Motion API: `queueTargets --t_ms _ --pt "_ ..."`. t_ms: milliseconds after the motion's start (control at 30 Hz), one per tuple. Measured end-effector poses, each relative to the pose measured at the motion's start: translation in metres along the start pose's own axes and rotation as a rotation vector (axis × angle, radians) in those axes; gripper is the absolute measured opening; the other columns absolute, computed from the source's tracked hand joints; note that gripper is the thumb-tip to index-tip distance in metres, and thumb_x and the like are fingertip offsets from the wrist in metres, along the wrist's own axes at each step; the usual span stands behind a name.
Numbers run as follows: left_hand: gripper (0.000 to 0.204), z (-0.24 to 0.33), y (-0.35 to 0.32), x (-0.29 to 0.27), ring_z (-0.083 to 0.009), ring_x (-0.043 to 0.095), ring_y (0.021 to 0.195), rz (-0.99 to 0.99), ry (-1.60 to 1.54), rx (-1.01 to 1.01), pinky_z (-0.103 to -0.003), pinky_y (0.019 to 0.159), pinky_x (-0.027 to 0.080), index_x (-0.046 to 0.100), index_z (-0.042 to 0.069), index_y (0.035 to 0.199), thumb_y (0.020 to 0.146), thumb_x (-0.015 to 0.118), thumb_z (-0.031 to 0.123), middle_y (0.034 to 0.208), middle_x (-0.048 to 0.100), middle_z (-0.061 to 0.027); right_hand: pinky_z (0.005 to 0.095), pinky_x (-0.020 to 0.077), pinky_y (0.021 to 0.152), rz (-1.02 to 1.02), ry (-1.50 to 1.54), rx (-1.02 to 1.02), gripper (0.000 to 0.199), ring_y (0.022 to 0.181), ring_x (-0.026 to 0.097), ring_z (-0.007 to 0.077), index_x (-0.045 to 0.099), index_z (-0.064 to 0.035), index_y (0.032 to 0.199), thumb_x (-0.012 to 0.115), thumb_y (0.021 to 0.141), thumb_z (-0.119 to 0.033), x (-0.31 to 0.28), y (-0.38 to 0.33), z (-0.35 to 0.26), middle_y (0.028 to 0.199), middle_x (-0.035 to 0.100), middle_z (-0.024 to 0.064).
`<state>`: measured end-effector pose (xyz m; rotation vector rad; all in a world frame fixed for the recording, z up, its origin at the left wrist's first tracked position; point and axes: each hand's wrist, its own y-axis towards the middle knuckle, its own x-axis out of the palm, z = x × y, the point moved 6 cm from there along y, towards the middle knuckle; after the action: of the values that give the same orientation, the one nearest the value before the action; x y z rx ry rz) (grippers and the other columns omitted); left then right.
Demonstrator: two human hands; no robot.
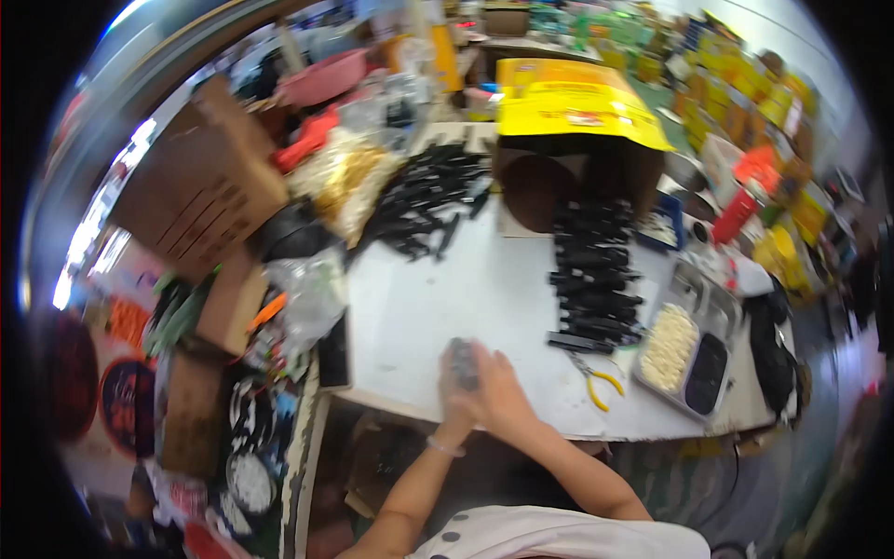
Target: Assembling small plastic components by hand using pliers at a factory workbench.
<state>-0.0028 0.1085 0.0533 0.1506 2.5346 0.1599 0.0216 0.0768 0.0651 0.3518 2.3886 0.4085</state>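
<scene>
Near the front edge of the white tabletop [419, 289], my left hand [454, 402] and my right hand [505, 396] are close together, closed around a dark grey object [462, 361]. Motion blur hides its exact kind. It may be a few short pieces held side by side; I cannot tell. To the right lies a neat stack of black elongated parts [596, 279], running out from an opened yellow carton [582, 98]. Farther off to the left is a loose heap of similar black parts [419, 200].
Yellow-handled pliers [603, 387] lie below the stack. Beside them, a metal divided tray [691, 293] holds small cream pieces [669, 349] and black pieces [708, 359]. Cardboard boxes [200, 182] and plastic bags [312, 293] crowd the left side. A blue bin [663, 224] stands behind the tray.
</scene>
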Motion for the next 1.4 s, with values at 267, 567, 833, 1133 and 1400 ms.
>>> queueTargets --t_ms 267,567,833,1133,1400 --pt "0.058 0.022 -0.015 0.102 -0.0233 0.053 0.105 -0.434 3.714 -0.574 -0.038 0.093 0.043 0.041 0.006 0.120 0.076 0.074 0.025 0.116 0.053 -0.0127 0.0509 0.0243 0.109 -0.047 -0.042 -0.094 0.079 0.135 0.032 0.0324 0.027 -0.0043 0.144 0.061 0.084 -0.043 -0.013 -0.045 -0.017 0.146 0.032 0.0193" --pt "0.060 0.001 -0.042 0.047 -0.0200 0.054 0.097 -0.289 3.648 -0.756 -0.034 0.087 0.046 0.037 0.002 0.117 0.073 0.076 0.013 0.110 0.054 -0.0130 0.0494 0.0355 0.099 0.281 -0.234 0.040 0.057 0.114 0.050 0.0361 0.054 -0.0037 0.119 0.078 0.070 -0.021 -0.167 -0.099 0.011 0.120 0.054 0.0169" --pt "0.067 0.037 -0.091 -0.023 -0.0200 0.053 0.096 -0.331 3.422 -1.159 -0.032 0.084 0.046 0.037 0.006 0.122 0.069 0.076 -0.002 0.108 0.055 -0.0137 0.0413 0.0385 0.089 0.385 -0.819 0.422 0.015 0.101 0.050 0.0297 0.064 -0.0032 0.086 0.070 0.073 -0.009 -0.306 -0.168 0.099 0.093 0.055 0.0096" --pt "0.061 0.050 -0.092 -0.030 -0.0212 0.054 0.095 -0.293 3.401 -1.415 -0.031 0.084 0.045 0.044 0.006 0.118 0.067 0.076 -0.002 0.107 0.054 -0.0127 0.0423 0.0367 0.094 0.099 -0.949 0.326 0.014 0.102 0.048 0.0283 0.061 -0.0046 0.080 0.070 0.069 -0.008 -0.295 -0.162 0.115 0.091 0.053 0.0079" --pt "0.063 0.051 -0.092 -0.029 -0.0221 0.055 0.094 -0.302 3.398 -1.416 -0.031 0.083 0.046 0.045 0.006 0.118 0.065 0.077 -0.002 0.106 0.055 -0.0131 0.0403 0.0355 0.097 -0.188 -1.035 0.288 0.013 0.104 0.049 0.0259 0.061 -0.0054 0.080 0.069 0.071 -0.011 -0.288 -0.148 0.129 0.092 0.054 0.0077"
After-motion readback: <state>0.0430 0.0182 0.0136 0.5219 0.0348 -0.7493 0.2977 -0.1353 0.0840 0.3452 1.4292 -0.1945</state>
